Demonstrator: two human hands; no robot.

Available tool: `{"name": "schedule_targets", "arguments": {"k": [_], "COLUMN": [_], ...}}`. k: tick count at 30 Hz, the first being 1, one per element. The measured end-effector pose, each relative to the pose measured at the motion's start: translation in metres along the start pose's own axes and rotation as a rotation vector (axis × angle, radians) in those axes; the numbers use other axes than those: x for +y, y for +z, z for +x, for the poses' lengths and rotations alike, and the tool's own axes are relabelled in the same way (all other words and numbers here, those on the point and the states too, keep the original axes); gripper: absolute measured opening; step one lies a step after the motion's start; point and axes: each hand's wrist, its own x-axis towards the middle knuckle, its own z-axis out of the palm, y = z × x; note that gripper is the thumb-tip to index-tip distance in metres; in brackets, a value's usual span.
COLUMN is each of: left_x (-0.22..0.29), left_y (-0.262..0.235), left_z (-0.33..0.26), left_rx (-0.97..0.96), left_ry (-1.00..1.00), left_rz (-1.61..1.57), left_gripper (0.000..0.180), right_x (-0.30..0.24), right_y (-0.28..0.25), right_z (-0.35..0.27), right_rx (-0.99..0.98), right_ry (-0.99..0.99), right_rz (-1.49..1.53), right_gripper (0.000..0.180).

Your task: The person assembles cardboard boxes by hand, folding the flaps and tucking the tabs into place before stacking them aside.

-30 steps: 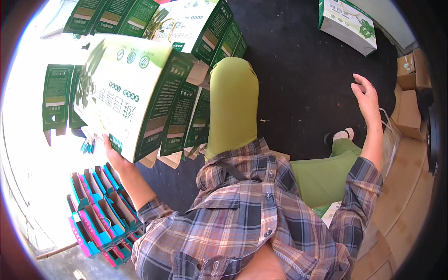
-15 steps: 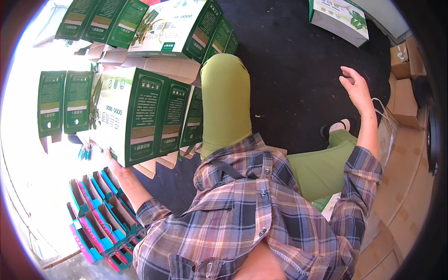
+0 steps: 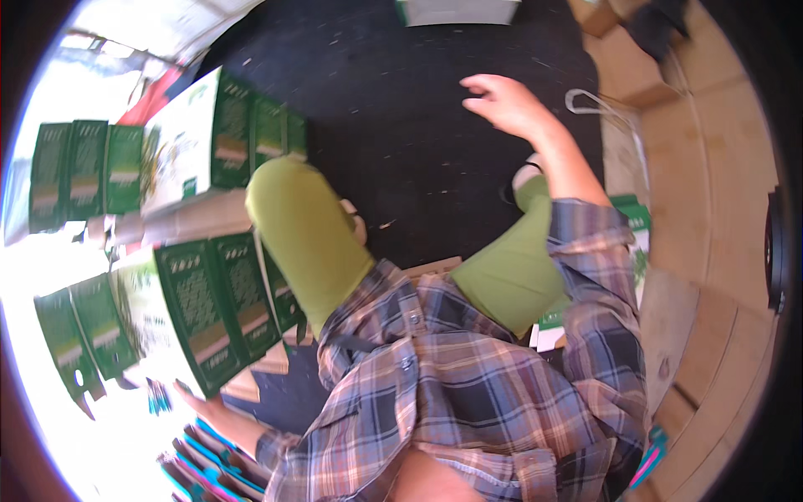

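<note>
dark floor mat underneath — left hand grips green-and-white carton low at its bottom edge, long axis tilted upward, far left; right hand empty, fingers loosely spread, well apart.

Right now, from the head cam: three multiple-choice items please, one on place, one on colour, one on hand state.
1. Where is the green-and-white carton that the left hand holds?
A. at the person's left
B. at the person's right
C. on the lap

2. What colour are the trousers?
A. blue
B. yellow-green
C. black

3. What is the right hand doing?
A. gripping a carton
B. pressing the shirt
C. open, holding nothing

Key: 1 A, the carton sits beside the left knee. 2 B, both legs show yellow-green. 3 C, fingers are spread over the dark floor.
</note>
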Motion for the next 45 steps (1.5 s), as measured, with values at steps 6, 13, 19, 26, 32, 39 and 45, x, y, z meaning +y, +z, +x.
{"name": "schedule_targets", "arguments": {"k": [6, 13, 19, 26, 32, 39, 45], "left_x": [0.011, 0.04, -0.019, -0.17, -0.261, -0.272, -0.283], "left_y": [0.01, 0.095, 0.199, 0.312, 0.319, 0.327, 0.326], "left_z": [-0.018, -0.079, -0.08, -0.176, -0.184, -0.184, -0.172], "left_rx": [0.15, 0.349, -0.225, -1.272, -1.708, -1.717, -1.748], "left_ry": [0.162, 1.593, 1.66, 1.315, 1.086, 0.802, 0.776], "left_rz": [0.474, 1.094, 0.973, 0.938, 1.072, 1.183, 1.204], "left_gripper": [0.075, 0.054, 0.032, 0.038, 0.039, 0.037, 0.035], "right_x": [0.006, -0.006, -0.013, 0.018, 0.118, 0.267, 0.276], "right_y": [-0.002, -0.015, -0.029, -0.083, -0.079, 0.086, 0.235], "right_z": [-0.002, -0.014, -0.019, -0.057, -0.131, -0.29, -0.361], "right_rx": [0.026, -0.001, 0.197, 0.716, 0.84, 1.191, 1.384], "right_ry": [-0.065, 0.021, -0.028, -0.14, 0.132, 0.986, 1.144], "right_rz": [-0.142, -0.154, -0.053, 0.224, 0.6, 1.286, 1.667], "right_gripper": [0.043, 0.042, 0.041, 0.033, 0.034, 0.031, 0.027]}}
